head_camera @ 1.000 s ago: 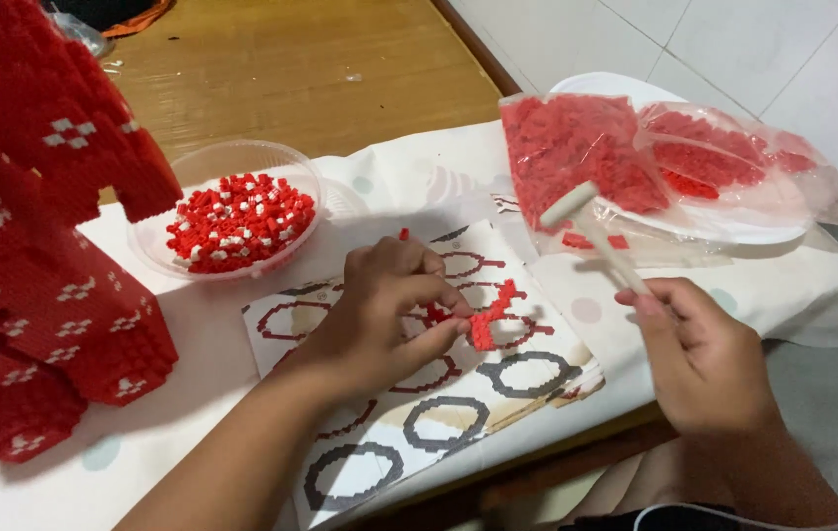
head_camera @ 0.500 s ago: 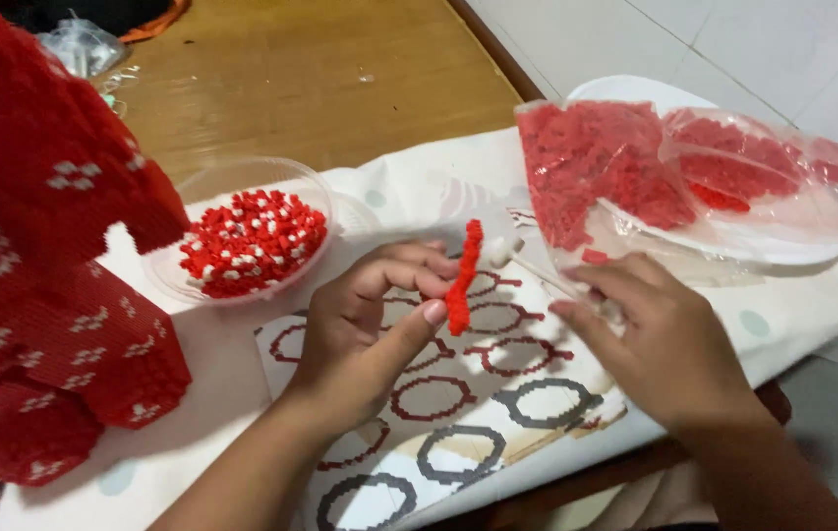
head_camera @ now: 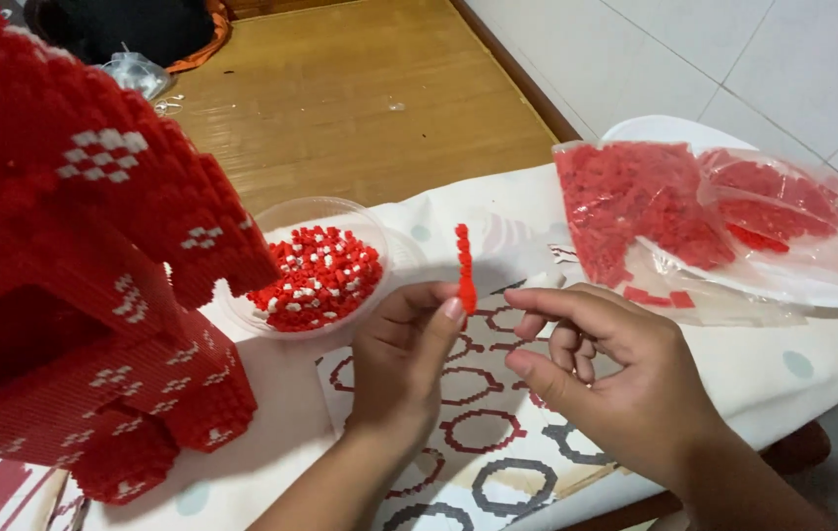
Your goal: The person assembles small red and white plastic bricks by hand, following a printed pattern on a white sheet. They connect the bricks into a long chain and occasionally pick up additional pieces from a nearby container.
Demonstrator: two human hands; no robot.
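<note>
Fingers (head_camera: 450,313) of my left hand (head_camera: 399,369) pinch the lower end of a thin red brick strip (head_camera: 463,265), held upright above the patterned sheet (head_camera: 458,433) on the bench. Right hand (head_camera: 625,383) sits just beside it, fingers loosely curled, index extended toward the strip, not touching; holding anything, I cannot tell. Step, as I judge it: assembling the strip in hand. Next move likely needs another piece from the clear bowl of red and white bricks (head_camera: 313,275), left of the strip. Big red brick model (head_camera: 75,265) at far left; bags of red bricks (head_camera: 714,211) at right.
</note>
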